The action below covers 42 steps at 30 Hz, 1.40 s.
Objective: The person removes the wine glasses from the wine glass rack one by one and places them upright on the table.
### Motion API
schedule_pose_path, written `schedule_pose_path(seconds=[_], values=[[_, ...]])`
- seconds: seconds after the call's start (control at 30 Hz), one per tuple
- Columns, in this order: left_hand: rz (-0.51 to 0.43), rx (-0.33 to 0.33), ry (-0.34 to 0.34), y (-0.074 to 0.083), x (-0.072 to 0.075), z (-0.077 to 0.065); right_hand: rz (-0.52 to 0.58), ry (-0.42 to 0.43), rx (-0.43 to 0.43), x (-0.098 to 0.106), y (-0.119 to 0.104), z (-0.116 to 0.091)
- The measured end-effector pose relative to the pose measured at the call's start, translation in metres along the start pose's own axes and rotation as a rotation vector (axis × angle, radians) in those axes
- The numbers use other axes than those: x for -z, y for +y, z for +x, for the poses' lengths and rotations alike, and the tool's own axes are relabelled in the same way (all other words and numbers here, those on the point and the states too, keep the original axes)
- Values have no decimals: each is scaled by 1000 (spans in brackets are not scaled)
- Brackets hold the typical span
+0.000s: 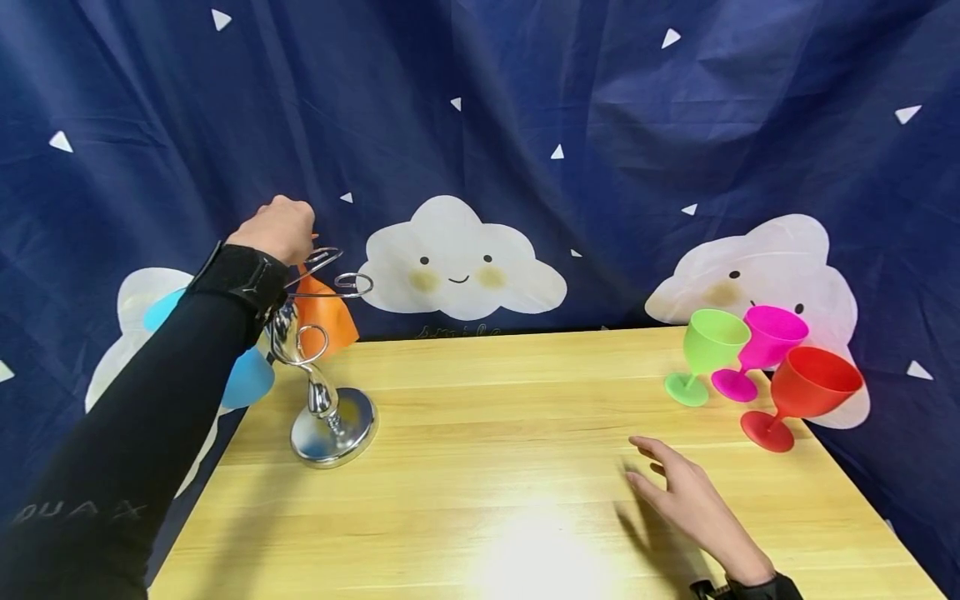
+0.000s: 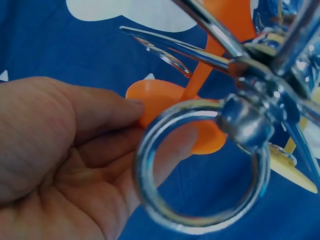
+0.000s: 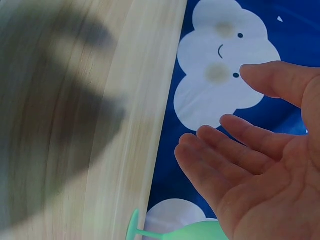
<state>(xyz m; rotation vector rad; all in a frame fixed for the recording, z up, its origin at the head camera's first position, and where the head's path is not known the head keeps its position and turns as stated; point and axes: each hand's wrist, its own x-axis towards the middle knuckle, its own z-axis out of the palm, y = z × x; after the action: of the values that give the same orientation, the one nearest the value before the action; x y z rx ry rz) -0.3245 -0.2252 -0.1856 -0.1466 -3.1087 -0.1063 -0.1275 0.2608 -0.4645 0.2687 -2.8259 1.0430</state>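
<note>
My left hand (image 1: 276, 231) pinches the round foot of an orange goblet (image 1: 333, 323) between thumb and fingers. The goblet hangs upside down among the wire loops of a chrome glass rack (image 1: 333, 433), its bowl below the hand. In the left wrist view, the thumb lies on the orange foot (image 2: 155, 95) and the fingers reach under it behind a metal ring (image 2: 142, 170). A blue goblet (image 1: 249, 379) shows on the rack's left, partly hidden by my sleeve. Over the table's right side my right hand (image 1: 686, 500) is held with fingers extended, touching nothing.
Green (image 1: 714, 342), magenta (image 1: 772, 337) and red (image 1: 817, 383) goblets stand upright at the table's right back. A yellow goblet foot (image 2: 295, 172) shows on the rack's far side. A dark blue curtain (image 1: 510, 150) with clouds hangs behind the wooden table (image 1: 480, 417).
</note>
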Motion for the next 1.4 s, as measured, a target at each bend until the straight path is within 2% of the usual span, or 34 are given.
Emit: schedule_pose_path(seconds=[0.37,0.6,0.8,1.03,1.2,1.4], values=[[-41,48,126,0,-2,16,0,1,13,1,0,1],[-83,56,146,8,-6,22,2,0,14,0,0,1],[-91,15,153,21,-10,22,8,2,15,-1,1,0],[-142,-41,156,44,-13,18,10,4,11,-1,1,-1],[-216,-77,209,58,-18,13,13,9,11,-3,2,-1],[-315,-116,286,64,-20,1,16,17,15,-6,3,0]])
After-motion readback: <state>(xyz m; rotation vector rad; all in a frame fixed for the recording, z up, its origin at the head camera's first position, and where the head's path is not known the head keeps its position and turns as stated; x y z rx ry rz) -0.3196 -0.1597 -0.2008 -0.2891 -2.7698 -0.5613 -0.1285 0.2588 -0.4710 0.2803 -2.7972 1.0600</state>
